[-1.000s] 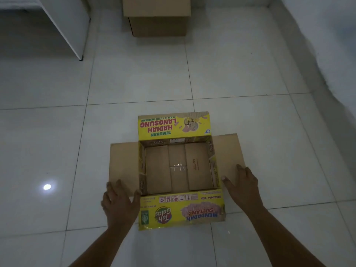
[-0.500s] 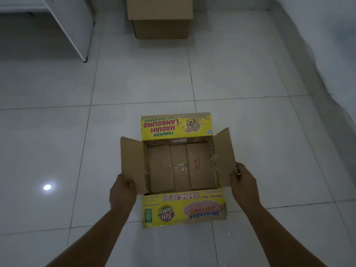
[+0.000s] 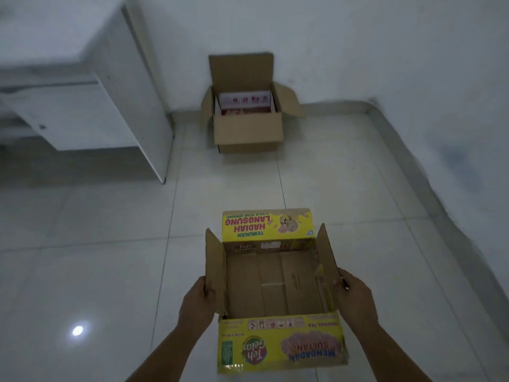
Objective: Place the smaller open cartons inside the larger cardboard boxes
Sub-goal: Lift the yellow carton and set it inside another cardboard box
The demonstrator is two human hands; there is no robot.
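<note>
An open yellow Teh Gelas carton (image 3: 275, 285) hangs in front of me above the floor, empty inside, its side flaps raised. My left hand (image 3: 197, 301) grips its left side and my right hand (image 3: 354, 296) grips its right side. Against the far wall stands a larger brown cardboard box (image 3: 249, 132), flaps open, with a white and red carton (image 3: 245, 102) inside it.
A white cabinet (image 3: 82, 92) with a panel reaching the floor stands at the left, close to the brown box. The white wall (image 3: 413, 64) and its curved base run along the right side. The floor is glossy white tile (image 3: 82, 244).
Both hands went from resting on the flat side flaps to gripping the carton's sides and lifting it. My view has tilted up, bringing the far brown box's open top into sight.
</note>
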